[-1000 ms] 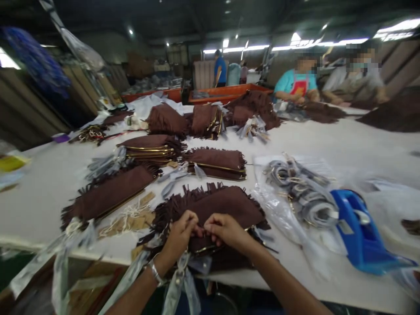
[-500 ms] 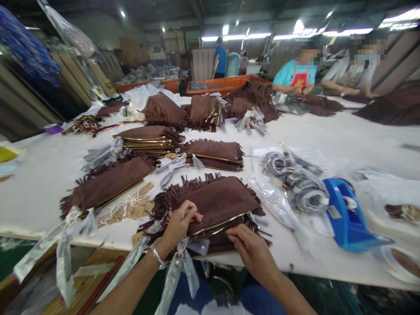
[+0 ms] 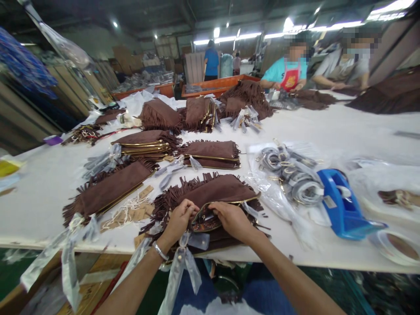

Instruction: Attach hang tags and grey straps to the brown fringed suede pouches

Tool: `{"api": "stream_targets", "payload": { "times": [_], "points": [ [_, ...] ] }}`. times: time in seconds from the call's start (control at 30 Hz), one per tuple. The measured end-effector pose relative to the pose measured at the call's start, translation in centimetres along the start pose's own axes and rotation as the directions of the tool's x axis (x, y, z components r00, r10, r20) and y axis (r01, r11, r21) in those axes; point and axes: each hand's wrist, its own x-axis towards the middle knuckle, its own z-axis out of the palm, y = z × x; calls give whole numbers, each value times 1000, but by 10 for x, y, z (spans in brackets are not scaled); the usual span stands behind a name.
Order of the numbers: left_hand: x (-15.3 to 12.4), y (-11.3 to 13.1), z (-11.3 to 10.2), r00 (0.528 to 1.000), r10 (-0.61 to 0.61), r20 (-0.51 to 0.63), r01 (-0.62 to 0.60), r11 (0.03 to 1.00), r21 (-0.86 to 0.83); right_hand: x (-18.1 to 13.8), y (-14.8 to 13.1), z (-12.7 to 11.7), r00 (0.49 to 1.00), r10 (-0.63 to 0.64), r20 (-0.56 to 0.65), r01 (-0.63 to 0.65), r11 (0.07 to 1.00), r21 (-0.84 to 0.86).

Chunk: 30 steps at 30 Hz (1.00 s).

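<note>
A brown suede fringed pouch (image 3: 216, 189) with a gold zipper lies on top of a small stack at the near edge of the white table (image 3: 344, 122). My left hand (image 3: 179, 220) pinches its zipper edge at the left end. My right hand (image 3: 233, 220) grips the same edge further right and holds the mouth open, so the patterned lining shows between the hands. A silver bracelet sits on my left wrist. Wrapped grey straps (image 3: 183, 267) hang off the table edge under my left hand.
More stacks of brown fringed pouches (image 3: 210, 154) lie across the table. Paper hang tags (image 3: 131, 213) lie to the left. A plastic bag of coiled grey straps (image 3: 290, 175) and a blue tape dispenser (image 3: 343, 205) sit to the right. Two people work at the far right end.
My right hand came back up from the table edge and gripped the zipper edge. The top pouch, flat and closed half a second ago, now gapes open between my hands.
</note>
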Motion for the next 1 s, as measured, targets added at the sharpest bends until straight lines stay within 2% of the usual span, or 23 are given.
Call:
{"api": "stream_targets", "payload": {
  "times": [0.13, 0.23, 0.37, 0.5, 0.63, 0.87, 1.0],
  "points": [
    [3, -5, 1, 998, -60, 31, 63, 995, -77, 2, 0, -6, 996, -75, 41, 73, 996, 47],
    [5, -10, 1, 997, -73, 33, 76, 991, -113, 1, -1, -8, 997, -65, 37, 64, 998, 29],
    [6, -14, 2, 997, -71, 11, 72, 991, -117, -1, -2, -4, 999, -36, 4, 36, 992, -120],
    [8, -15, 3, 995, -95, 20, 97, 984, -146, -3, -5, 0, 998, -61, 11, 61, 958, -281],
    [10, -14, 3, 995, -104, 13, 105, 980, -168, -3, -8, 4, 996, -82, 25, 85, 944, -319],
    [11, -14, 3, 994, -112, 12, 112, 982, -152, 3, -11, 9, 999, 25, 47, -14, 973, -230],
    [10, -12, 4, 994, -110, 1, 109, 983, -149, 5, -13, 14, 997, 61, 45, -44, 953, -301]
  ]
}}
